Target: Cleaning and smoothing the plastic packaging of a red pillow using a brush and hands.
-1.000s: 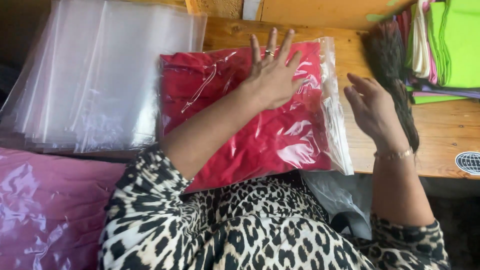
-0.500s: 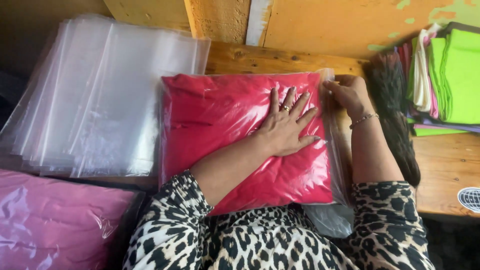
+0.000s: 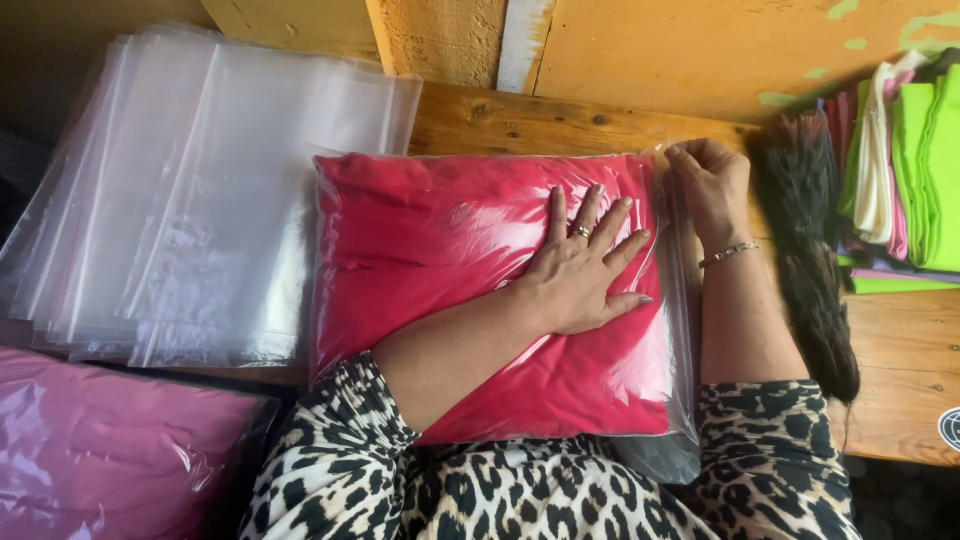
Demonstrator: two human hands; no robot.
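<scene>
Wooden bench [image 3: 900,330] against a yellow wall: the left hand [image 3: 580,270] lies flat, fingers spread, on a bagged red cloth [image 3: 450,260] at centre, while the right hand [image 3: 712,185] pinches the bag's top right edge. Empty clear bags [image 3: 200,200] lie just left.

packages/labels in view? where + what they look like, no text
Red bagged pack: centre of the wooden bench, clear bag over folded red fabric, left hand flat on it, right hand at its right edge.
Empty clear bags: stack at left, flat, rectangular.
Pink bagged pack: bottom left, glossy.
Round sticker: bench's right edge, white and dark, partly cut off.
</scene>
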